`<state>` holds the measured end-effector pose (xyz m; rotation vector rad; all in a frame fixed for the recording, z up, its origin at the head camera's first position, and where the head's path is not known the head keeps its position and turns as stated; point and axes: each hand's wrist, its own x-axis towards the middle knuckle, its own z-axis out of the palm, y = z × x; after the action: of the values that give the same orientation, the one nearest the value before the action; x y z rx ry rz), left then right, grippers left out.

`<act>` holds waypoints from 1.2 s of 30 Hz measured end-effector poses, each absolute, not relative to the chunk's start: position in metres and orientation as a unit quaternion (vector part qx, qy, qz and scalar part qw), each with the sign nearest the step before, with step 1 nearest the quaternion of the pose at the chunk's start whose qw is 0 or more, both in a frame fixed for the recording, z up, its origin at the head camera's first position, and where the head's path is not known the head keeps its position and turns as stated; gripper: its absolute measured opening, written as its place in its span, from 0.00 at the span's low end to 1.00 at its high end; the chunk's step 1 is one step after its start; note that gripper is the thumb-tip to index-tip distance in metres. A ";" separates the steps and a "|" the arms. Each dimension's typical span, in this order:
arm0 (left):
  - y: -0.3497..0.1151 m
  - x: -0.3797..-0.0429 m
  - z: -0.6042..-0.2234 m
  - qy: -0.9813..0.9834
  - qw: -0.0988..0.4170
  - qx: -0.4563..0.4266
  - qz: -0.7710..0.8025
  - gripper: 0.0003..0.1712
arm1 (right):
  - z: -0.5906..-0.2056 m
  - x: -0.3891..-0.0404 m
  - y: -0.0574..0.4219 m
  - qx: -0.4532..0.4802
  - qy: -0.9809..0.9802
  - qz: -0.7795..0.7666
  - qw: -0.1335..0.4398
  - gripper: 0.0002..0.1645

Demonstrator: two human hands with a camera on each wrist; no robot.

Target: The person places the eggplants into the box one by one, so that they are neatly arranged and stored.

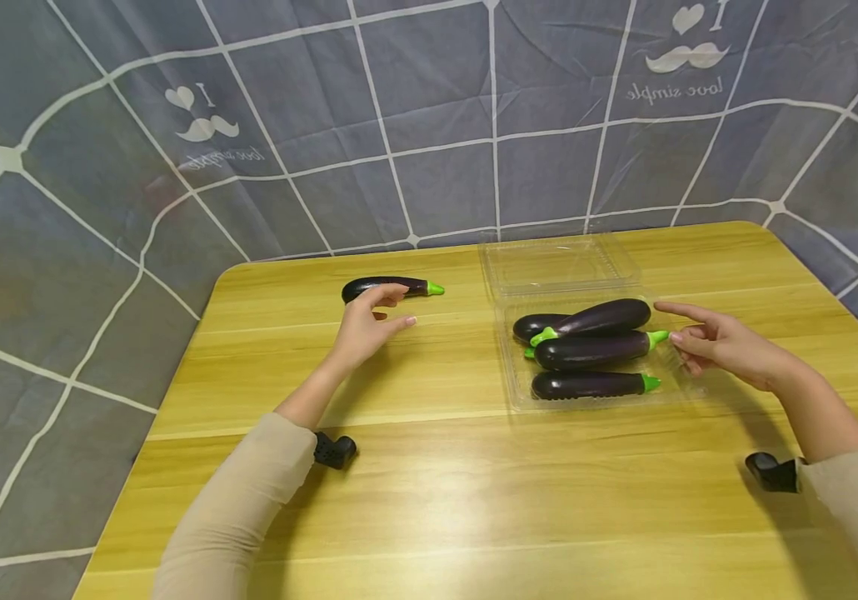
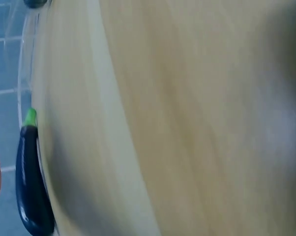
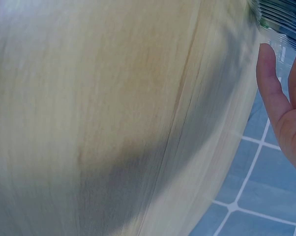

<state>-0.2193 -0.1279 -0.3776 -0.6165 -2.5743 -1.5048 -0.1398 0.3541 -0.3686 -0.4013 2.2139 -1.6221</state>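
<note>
A lone eggplant (image 1: pixel 369 287) with a green stem lies at the back left of the table. My left hand (image 1: pixel 365 327) hovers in front of it, partly covering it in the head view, with thumb and fingers apart. In the left wrist view the same eggplant (image 2: pixel 31 179) shows at the left edge beside a fingertip. Several more eggplants (image 1: pixel 592 352) lie in a clear plastic box (image 1: pixel 513 392), one resting across others. My right hand (image 1: pixel 732 346) is at the box's right side, index finger extended, thumb by a green stem (image 1: pixel 658 337); I cannot tell whether they touch.
The box's clear lid (image 1: pixel 556 265) is folded back toward the far edge of the wooden table (image 1: pixel 429 492). A grey curtain with white lines (image 1: pixel 444 100) hangs behind and at both sides. Black devices (image 1: pixel 335 451) are worn at both wrists.
</note>
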 end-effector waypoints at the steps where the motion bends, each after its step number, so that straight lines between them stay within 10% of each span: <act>1: -0.130 -0.221 -0.379 -0.844 0.052 -0.197 -0.496 0.25 | -0.369 -0.140 0.354 -0.141 0.786 -0.573 0.183 0.29; 36: -0.180 -0.253 -0.393 -0.863 0.121 -0.083 -0.484 0.28 | -0.363 -0.140 0.352 -0.138 0.788 -0.570 0.188 0.30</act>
<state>-0.2534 -0.1805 -0.3933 -0.2424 -2.5194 -1.4126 -0.1402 0.3522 -0.3632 -0.3896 2.2166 -1.6049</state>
